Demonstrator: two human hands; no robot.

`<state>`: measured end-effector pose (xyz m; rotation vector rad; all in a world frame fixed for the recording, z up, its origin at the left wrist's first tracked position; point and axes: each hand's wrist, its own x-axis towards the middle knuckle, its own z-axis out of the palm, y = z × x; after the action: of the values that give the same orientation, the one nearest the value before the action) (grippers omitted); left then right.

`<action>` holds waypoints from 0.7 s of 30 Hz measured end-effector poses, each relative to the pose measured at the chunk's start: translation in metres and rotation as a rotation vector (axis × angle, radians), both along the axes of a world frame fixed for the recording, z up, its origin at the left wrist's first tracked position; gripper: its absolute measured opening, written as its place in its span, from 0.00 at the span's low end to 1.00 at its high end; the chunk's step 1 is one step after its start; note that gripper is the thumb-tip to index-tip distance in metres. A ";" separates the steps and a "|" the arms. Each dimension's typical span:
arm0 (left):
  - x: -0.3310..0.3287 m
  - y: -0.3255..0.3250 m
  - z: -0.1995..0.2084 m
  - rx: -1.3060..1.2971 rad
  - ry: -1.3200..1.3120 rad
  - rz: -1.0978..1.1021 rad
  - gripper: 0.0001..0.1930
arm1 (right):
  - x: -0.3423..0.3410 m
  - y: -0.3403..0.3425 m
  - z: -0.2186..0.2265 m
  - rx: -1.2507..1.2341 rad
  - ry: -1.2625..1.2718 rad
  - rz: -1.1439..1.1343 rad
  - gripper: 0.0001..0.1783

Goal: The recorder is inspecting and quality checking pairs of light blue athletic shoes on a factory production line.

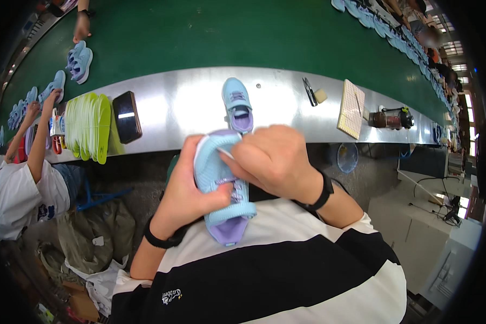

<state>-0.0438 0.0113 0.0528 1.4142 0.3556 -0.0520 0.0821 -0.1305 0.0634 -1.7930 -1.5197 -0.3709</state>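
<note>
My left hand (194,189) is wrapped round a light blue sneaker (210,167) with purple lining and laces, held close to my body. Its toe points away from me and the heel opening faces my shirt. My right hand (270,159) is closed over the toe area of this sneaker. A thin whitish edge shows by its fingers; what they pinch is too small and partly hidden to name. Just beyond, a matching sneaker (236,97) stands on the metal table edge (183,97), toe pointing away.
Left on the metal lie a phone (127,117) and a stack of lime-green insoles (89,127). To the right are snips (310,92), a yellowish block (321,96), a notepad (351,108) and a dark bottle (391,119). More sneakers (80,62) and co-workers' hands (82,27) are around the green belt (210,38).
</note>
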 end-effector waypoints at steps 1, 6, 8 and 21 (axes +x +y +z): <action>-0.002 0.000 -0.003 0.041 -0.014 -0.006 0.34 | -0.003 -0.010 -0.003 -0.083 0.014 -0.016 0.15; 0.000 -0.002 -0.001 0.068 0.001 -0.010 0.33 | -0.001 -0.008 -0.003 -0.057 -0.022 -0.034 0.16; -0.003 -0.003 0.002 0.035 -0.003 -0.001 0.33 | -0.002 -0.001 0.007 -0.041 -0.023 -0.021 0.17; -0.008 -0.003 -0.003 0.129 -0.010 0.013 0.32 | -0.006 -0.024 -0.011 -0.105 0.067 0.011 0.14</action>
<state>-0.0519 0.0078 0.0494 1.5394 0.3654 -0.0115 0.0757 -0.1544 0.0526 -1.8582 -1.5260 -0.2274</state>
